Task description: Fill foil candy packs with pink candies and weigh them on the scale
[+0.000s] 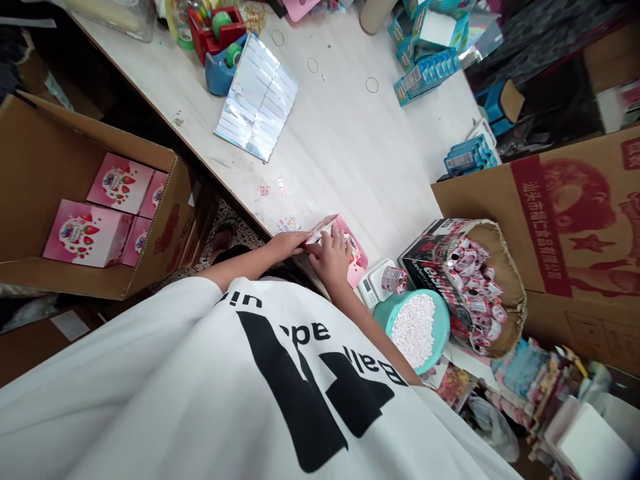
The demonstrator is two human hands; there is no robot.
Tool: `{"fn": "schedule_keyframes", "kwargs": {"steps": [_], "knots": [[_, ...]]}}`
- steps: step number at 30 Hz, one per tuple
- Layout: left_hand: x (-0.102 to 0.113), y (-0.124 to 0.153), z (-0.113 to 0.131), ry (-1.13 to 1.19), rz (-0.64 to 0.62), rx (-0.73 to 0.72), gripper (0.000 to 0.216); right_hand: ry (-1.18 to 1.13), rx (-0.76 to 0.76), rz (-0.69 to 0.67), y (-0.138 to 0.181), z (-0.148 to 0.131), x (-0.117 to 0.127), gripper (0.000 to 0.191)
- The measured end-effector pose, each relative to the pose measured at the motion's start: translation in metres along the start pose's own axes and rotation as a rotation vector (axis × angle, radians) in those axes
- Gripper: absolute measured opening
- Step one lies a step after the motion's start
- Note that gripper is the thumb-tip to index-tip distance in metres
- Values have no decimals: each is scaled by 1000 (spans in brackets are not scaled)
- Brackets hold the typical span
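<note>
A pink carton [350, 248] printed with strawberries lies at the near edge of the white table [345, 147]. Both of my hands are on it. My left hand [286, 244] pinches its near flap with fingers closed. My right hand [331, 257] rests on top with curled fingers pressing the box down. My white printed shirt [240, 387] hides the lower arms and the table edge beneath.
An open cardboard box [165, 220] at left holds several matching pink cartons [85, 233]. At right stand a teal bowl of white pellets [415, 327], a small scale [373, 283], a sack of small wrapped rolls [475, 287] and a large brown carton [575, 220]. A shiny sticker sheet [257, 97] and blue packs [425, 70] lie further back.
</note>
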State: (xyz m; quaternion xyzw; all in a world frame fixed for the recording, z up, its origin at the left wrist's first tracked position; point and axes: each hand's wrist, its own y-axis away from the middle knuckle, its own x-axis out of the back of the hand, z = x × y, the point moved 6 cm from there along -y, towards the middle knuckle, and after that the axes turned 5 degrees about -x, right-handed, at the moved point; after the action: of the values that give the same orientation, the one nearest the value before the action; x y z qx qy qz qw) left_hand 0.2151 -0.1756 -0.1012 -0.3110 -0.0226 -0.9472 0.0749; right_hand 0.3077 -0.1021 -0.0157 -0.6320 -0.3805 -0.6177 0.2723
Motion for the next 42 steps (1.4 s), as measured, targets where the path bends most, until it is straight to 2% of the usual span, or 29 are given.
{"fn": "schedule_keyframes", "kwargs": {"steps": [8,19,24,30,33,35,38,40,42], "knots": [[-2,-3,1,-54,-6,5,64,13,-119,-8,1,-4,1,59],[-7,-4,6,-129,48,50,61,29,-201,-99,-2,-8,4,61],[-10,-5,2,-100,51,37,60,32,-266,-79,0,-13,2,65],[1,-1,-1,-53,10,-18,62,-1,-252,-38,-2,-27,-17,63],[15,0,3,-55,-23,-62,70,-60,-252,-46,-2,-22,-18,71],[25,-3,13,-79,-35,-136,77,-141,-233,-37,6,-8,-11,78],[32,-16,44,-174,-93,-394,76,-200,-252,43,36,31,3,74],[27,-27,65,-243,-182,-574,72,-209,-271,60,63,56,5,66],[18,-39,77,-286,-273,-656,70,-223,-279,49,84,75,0,58]]}}
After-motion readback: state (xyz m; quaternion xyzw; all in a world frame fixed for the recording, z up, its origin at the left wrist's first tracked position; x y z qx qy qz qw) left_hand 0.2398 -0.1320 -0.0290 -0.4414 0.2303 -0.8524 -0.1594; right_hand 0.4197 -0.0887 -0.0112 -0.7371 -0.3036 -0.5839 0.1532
